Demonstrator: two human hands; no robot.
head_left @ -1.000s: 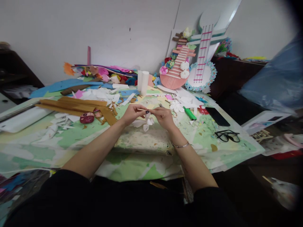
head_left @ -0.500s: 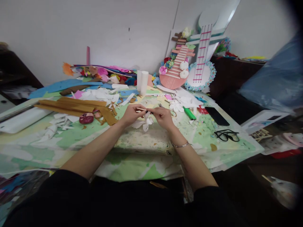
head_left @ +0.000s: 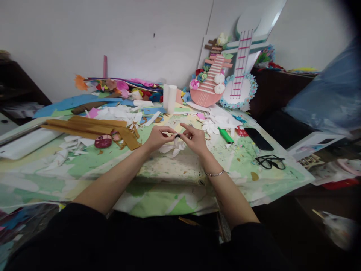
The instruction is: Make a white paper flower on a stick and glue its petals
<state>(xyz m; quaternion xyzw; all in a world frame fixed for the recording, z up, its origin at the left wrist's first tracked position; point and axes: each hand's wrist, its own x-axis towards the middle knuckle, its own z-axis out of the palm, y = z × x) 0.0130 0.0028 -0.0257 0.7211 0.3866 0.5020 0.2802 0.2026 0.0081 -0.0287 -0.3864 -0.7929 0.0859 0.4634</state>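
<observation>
My left hand (head_left: pixel 156 137) is closed in a pinch on a thin pale stick (head_left: pixel 170 133), just above the table's near middle. Facing it, my right hand (head_left: pixel 195 139) pinches at the stick's other end with thumb and fingertips, its index finger raised. White paper petals (head_left: pixel 175 148) hang below the meeting fingertips. How they join the stick is hidden by the fingers. Behind my right hand lies a flat white paper flower (head_left: pixel 210 127), beside a green tube-shaped object (head_left: pixel 226 135).
On the left are brown paper strips (head_left: pixel 84 127), a dark red patterned object (head_left: pixel 103 141) and white scraps. A white roll (head_left: pixel 172 99) stands at the back. Decorated paper instruments (head_left: pixel 207 84) lean on the wall. A phone (head_left: pixel 258 139) and glasses (head_left: pixel 270 162) lie right.
My right index finger has lifted away from the stick, and its pinch has shifted slightly down. The white petals hanging beneath have turned and spread.
</observation>
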